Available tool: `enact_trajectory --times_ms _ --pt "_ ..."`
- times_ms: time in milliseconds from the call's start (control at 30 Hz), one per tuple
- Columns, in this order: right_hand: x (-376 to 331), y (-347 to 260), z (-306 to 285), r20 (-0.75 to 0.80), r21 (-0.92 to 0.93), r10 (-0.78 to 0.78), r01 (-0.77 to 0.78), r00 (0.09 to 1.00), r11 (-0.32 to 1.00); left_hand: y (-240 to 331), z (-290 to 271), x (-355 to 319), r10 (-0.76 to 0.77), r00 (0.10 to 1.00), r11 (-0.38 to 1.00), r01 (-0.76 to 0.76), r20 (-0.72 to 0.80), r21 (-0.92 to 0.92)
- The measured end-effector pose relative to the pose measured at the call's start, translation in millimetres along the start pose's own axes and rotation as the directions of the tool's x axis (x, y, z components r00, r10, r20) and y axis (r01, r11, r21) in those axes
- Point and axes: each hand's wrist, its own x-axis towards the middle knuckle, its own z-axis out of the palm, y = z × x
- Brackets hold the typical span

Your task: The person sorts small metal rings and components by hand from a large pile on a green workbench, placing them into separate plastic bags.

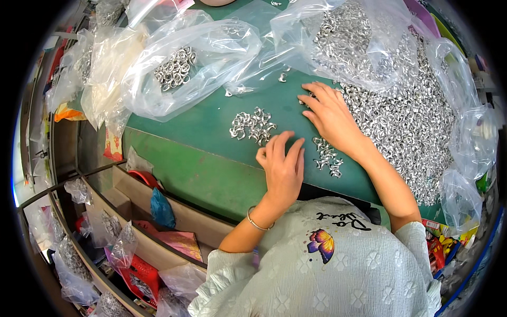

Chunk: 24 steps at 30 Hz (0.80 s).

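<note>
My left hand (282, 171) hovers over the near edge of the green table, its fingers bent and spaced apart, with nothing visible in them. Just beyond its fingertips lies a small loose pile of silvery curved metal pieces (253, 126). My right hand (334, 117) reaches across to the left edge of a large heap of the same metal pieces (401, 127). Its fingers are partly spread over the tabletop, and a few bits of silver show by the fingertips. Between my forearms sits another small cluster of metal pieces (327, 157).
A clear plastic bag (211, 90) with metal pieces inside lies at the back left. Another clear bag (380, 58) spreads over the big heap. Left and below the table (200, 119) is a divided shelf (185, 214) holding bagged pieces and a red basket (140, 277).
</note>
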Motion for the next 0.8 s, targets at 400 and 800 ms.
enact_trajectory --times_ms 400,800 --pt "10 25 0 0.065 0.093 -0.170 0.164 0.983 0.982 -12 -6 4 -0.046 0.999 0.999 0.045 0.014 0.027" --pt "10 20 -20 0.020 0.155 0.024 -0.027 1.000 0.988 -52 16 116 0.312 0.950 0.933 -0.310 0.018 0.183"
